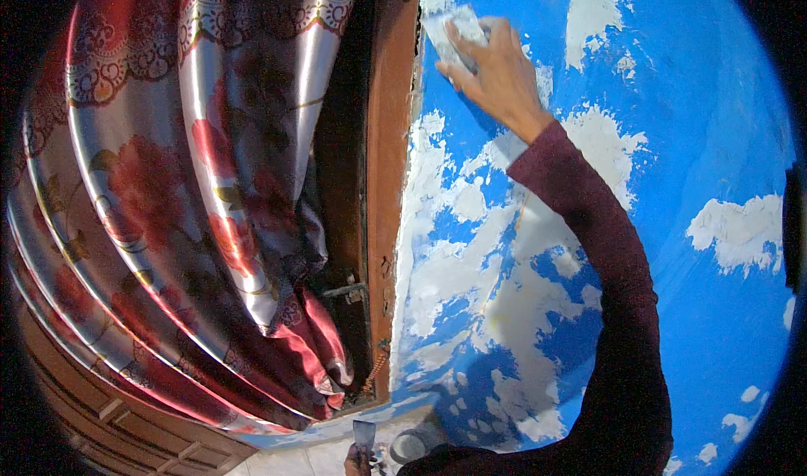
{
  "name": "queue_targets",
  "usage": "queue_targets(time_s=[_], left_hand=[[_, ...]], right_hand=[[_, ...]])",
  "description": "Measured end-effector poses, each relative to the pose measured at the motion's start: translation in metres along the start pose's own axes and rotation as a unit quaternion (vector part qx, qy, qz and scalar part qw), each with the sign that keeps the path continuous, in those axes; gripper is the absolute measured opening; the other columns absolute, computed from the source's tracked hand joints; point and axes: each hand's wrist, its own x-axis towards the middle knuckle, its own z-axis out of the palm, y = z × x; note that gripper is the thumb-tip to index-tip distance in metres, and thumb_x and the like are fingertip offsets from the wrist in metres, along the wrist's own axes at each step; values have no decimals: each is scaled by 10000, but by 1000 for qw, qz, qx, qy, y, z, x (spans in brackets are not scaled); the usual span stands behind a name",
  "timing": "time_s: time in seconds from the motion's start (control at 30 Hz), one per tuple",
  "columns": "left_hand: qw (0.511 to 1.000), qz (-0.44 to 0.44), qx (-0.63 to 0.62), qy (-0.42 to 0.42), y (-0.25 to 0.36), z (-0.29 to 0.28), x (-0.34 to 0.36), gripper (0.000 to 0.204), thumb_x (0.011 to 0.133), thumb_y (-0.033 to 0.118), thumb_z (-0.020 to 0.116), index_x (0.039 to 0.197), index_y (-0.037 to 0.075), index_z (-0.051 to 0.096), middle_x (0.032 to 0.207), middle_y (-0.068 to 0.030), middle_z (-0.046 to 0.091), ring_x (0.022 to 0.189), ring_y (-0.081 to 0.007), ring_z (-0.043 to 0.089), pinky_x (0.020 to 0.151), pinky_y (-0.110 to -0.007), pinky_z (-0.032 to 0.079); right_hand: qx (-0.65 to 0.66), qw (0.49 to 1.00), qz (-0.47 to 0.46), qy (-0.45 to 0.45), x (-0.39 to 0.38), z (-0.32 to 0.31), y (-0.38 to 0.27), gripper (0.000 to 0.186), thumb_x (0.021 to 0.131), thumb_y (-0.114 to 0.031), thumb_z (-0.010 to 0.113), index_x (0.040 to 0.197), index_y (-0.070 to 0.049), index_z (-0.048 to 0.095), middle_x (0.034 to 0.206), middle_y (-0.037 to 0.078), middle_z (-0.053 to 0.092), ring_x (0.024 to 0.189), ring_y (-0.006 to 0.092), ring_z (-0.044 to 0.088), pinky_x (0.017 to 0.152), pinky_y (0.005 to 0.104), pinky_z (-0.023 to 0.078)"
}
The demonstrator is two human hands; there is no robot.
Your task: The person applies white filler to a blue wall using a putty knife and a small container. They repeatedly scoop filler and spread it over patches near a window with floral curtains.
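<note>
My right hand point(500, 72), in a dark maroon sleeve, reaches up the blue wall point(672, 131) close to the door frame. Its fingers grip a flat rectangular putty spreader point(454, 34) smeared with white, pressed against the wall. Rough patches of white filler point(605, 144) cover much of the blue paint below and beside it. At the lower edge, my left hand point(356, 461) is closed round the handle of a putty knife point(364, 434), its blade pointing up. Most of that hand is cut off by the picture's edge.
A shiny red and silver flowered curtain point(143, 190) hangs over the doorway at the left. The brown wooden door frame point(391, 182) borders the wall, with a metal latch point(345, 291) beside it. A round pale container point(409, 446) stands low near pale floor tiles point(311, 459).
</note>
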Motion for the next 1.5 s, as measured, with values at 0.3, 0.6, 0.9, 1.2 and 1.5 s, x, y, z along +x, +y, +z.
queue_targets(time_s=[0.3,0.6,0.9,1.2,1.5], left_hand=[[998,-41,-38,-36,-21,-14,8,235,953,148,486,1132,53,604,848,-66,673,659,-151,621,542,-285,506],[998,-56,9,-33,12,-17,4,263,948,180,501,1160,49,587,861,-65,673,680,-154,618,557,-287,504],[998,-66,23,-10,13,-15,-13,301,942,211,516,1187,45,569,875,-63,673,701,-157,615,572,-288,502],[997,-70,36,-13,23,-2,-18,344,937,243,531,1215,41,552,888,-61,672,723,-160,613,586,-290,500],[996,-83,45,-4,24,-2,-33,392,931,275,546,1242,37,534,902,-60,672,744,-163,610,601,-292,498]], right_hand=[[14,1000,-27,3,39,-18,64,535,853,-422,633,1350,-252,535,1242,148,491,1167,331,492,941,406,451],[-41,999,19,29,56,-4,36,499,856,-425,633,1306,-218,579,1101,160,509,1038,334,524,869,406,476],[78,994,34,-68,-9,-34,12,514,811,-332,690,1297,-204,585,1205,132,482,1109,303,504,896,380,476],[123,988,76,53,115,-34,69,414,779,-359,609,1115,-119,655,1031,238,577,990,403,565,837,494,473],[93,994,37,44,94,-18,48,397,764,-346,637,1062,-86,668,1014,269,562,978,415,550,807,502,481]])
